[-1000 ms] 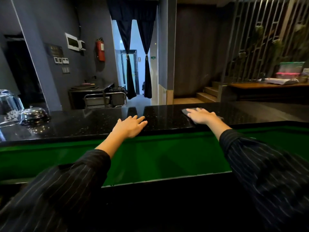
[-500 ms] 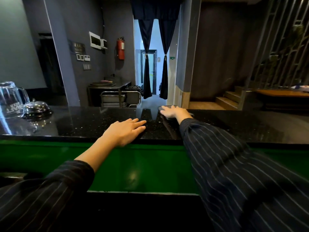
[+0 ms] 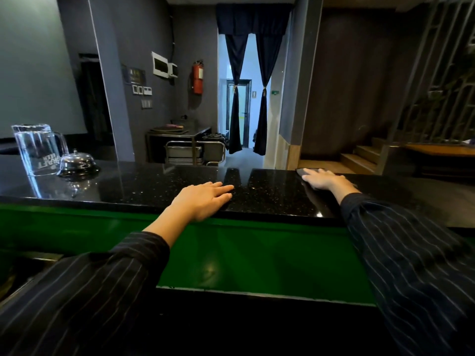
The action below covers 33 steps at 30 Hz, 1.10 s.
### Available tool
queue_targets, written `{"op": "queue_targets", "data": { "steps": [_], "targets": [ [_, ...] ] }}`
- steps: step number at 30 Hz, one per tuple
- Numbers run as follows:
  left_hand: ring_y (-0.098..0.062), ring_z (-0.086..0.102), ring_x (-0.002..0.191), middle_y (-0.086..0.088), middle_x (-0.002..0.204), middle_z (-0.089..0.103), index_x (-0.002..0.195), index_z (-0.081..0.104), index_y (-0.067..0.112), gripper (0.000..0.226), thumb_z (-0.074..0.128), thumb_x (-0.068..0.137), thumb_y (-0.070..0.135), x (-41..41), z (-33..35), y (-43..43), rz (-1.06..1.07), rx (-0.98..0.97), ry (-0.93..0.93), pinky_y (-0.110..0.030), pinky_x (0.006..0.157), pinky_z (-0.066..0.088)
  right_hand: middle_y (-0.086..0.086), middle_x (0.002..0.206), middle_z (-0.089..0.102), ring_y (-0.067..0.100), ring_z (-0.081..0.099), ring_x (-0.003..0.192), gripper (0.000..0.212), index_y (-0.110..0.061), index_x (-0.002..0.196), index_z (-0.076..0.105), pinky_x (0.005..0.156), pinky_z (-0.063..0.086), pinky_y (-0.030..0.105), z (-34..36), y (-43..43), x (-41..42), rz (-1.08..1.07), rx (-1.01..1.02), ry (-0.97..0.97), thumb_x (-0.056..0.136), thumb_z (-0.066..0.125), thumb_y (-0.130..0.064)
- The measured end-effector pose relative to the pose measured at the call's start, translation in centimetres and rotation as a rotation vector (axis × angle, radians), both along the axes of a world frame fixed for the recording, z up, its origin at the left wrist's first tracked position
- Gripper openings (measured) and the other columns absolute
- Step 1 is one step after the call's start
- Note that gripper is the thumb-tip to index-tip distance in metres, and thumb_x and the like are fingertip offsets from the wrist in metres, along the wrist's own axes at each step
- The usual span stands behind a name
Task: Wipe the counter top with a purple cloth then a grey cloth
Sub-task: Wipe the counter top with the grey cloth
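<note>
A glossy black speckled counter top (image 3: 270, 194) runs across the view above a green front panel. My left hand (image 3: 203, 199) lies flat on its near edge, fingers apart, holding nothing. My right hand (image 3: 322, 179) presses flat on a dark cloth (image 3: 300, 171) near the counter's far edge. Only a corner of the cloth shows beyond my fingers. It looks dark grey, and its true colour is hard to tell in this light.
An upturned glass jug (image 3: 37, 149) and a chrome service bell (image 3: 77, 161) stand on the counter at far left. Beyond the counter are a metal trolley (image 3: 195, 152), a curtained doorway (image 3: 246, 98) and wooden steps (image 3: 359, 158) at the right.
My right hand with the cloth slid left along the far edge, then back to the right. My left hand stayed flat on the near edge. The view turned left, bringing the jug and bell further in.
</note>
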<state>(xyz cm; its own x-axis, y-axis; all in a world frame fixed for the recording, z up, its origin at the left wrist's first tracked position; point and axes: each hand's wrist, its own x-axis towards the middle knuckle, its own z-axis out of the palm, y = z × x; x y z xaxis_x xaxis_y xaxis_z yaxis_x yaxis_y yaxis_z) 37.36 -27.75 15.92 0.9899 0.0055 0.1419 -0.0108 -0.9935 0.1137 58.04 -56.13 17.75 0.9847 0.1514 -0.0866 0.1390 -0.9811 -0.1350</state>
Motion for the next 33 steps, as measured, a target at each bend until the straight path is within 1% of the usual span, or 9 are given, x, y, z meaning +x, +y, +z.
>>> {"op": "queue_targets", "data": {
  "steps": [3,6,11,15,22,24,28,30,33],
  "targets": [
    [-0.016,0.019,0.146,0.007,0.158,0.023,0.145,0.025,0.045,0.048,0.023,0.098,0.052,-0.3,0.2,-0.2,-0.002,-0.002,-0.004,-0.041,0.115,0.02,0.0,0.165,0.002,0.026,0.001,0.152,0.058,-0.043,0.153,0.011,0.118,0.0,0.055,0.0,-0.6,-3.9,0.007,0.007,0.01,0.098,0.016,-0.06],
    [-0.019,0.022,0.145,0.004,0.158,0.023,0.146,0.024,0.044,0.048,0.022,0.098,0.051,-0.4,0.2,0.1,-0.016,0.002,0.015,-0.042,0.115,0.02,-0.001,0.165,0.002,0.023,0.0,0.152,0.056,-0.045,0.153,0.01,0.118,-0.002,0.054,-0.1,-1.7,-8.1,-0.005,0.026,0.012,0.099,0.017,-0.058],
    [-0.022,0.017,0.147,0.0,0.159,0.018,0.148,0.019,0.04,0.052,0.017,0.098,0.052,-0.6,0.1,0.2,-0.03,-0.017,0.056,-0.049,0.117,0.018,-0.002,0.165,0.004,0.024,0.001,0.152,0.054,-0.045,0.152,0.011,0.117,-0.001,0.055,-0.5,-3.2,-13.7,-0.044,0.032,0.008,0.1,0.017,-0.056],
    [-0.026,0.014,0.147,-0.003,0.16,0.013,0.151,0.013,0.035,0.051,0.014,0.1,0.045,-1.0,0.2,0.1,-0.062,0.053,0.063,-0.054,0.114,0.018,0.0,0.165,0.005,0.025,0.002,0.152,0.055,-0.044,0.153,0.011,0.117,0.0,0.055,-0.7,-3.3,-15.0,-0.082,0.026,-0.009,0.1,0.016,-0.056],
    [-0.025,0.016,0.147,-0.001,0.16,0.016,0.15,0.015,0.035,0.054,0.015,0.098,0.052,-0.2,-0.3,0.1,-0.071,0.05,0.019,-0.055,0.114,0.016,-0.003,0.165,0.002,0.024,0.0,0.152,0.055,-0.044,0.153,0.01,0.117,-0.003,0.055,-0.5,-3.3,-12.9,-0.114,0.025,0.018,0.1,0.016,-0.056],
    [-0.025,0.016,0.146,0.003,0.159,0.016,0.149,0.016,0.039,0.053,0.016,0.098,0.053,-0.5,-0.4,0.1,-0.129,0.054,-0.007,-0.055,0.115,0.015,-0.004,0.165,0.001,0.023,-0.001,0.152,0.055,-0.044,0.153,0.01,0.117,-0.005,0.055,-0.3,-3.3,-11.5,-0.112,0.036,0.035,0.1,0.016,-0.056],
    [-0.014,0.02,0.146,0.011,0.157,0.023,0.145,0.022,0.048,0.054,0.02,0.093,0.063,-0.7,-0.4,0.2,-0.246,0.027,-0.045,-0.051,0.115,0.023,-0.002,0.165,0.001,0.023,-0.002,0.152,0.055,-0.042,0.154,0.01,0.117,-0.005,0.056,-0.2,-2.8,-7.5,-0.121,0.046,0.036,0.1,0.017,-0.055],
    [-0.012,0.021,0.145,0.013,0.156,0.025,0.144,0.024,0.05,0.054,0.019,0.092,0.065,-0.4,-0.5,0.2,-0.244,0.054,-0.07,-0.048,0.114,0.027,0.0,0.165,0.002,0.026,0.0,0.152,0.057,-0.04,0.154,0.01,0.118,-0.004,0.056,-0.1,-2.0,-5.2,-0.129,0.035,0.031,0.1,0.017,-0.055],
    [-0.011,0.023,0.144,0.015,0.155,0.028,0.142,0.027,0.052,0.049,0.02,0.094,0.062,0.1,-0.7,0.3,-0.227,0.05,-0.108,-0.043,0.113,0.03,0.008,0.164,0.008,0.033,0.006,0.151,0.061,-0.037,0.154,0.013,0.118,0.003,0.055,0.2,1.4,-2.9,-0.145,0.01,-0.004,0.098,0.019,-0.06]
  ]
}}
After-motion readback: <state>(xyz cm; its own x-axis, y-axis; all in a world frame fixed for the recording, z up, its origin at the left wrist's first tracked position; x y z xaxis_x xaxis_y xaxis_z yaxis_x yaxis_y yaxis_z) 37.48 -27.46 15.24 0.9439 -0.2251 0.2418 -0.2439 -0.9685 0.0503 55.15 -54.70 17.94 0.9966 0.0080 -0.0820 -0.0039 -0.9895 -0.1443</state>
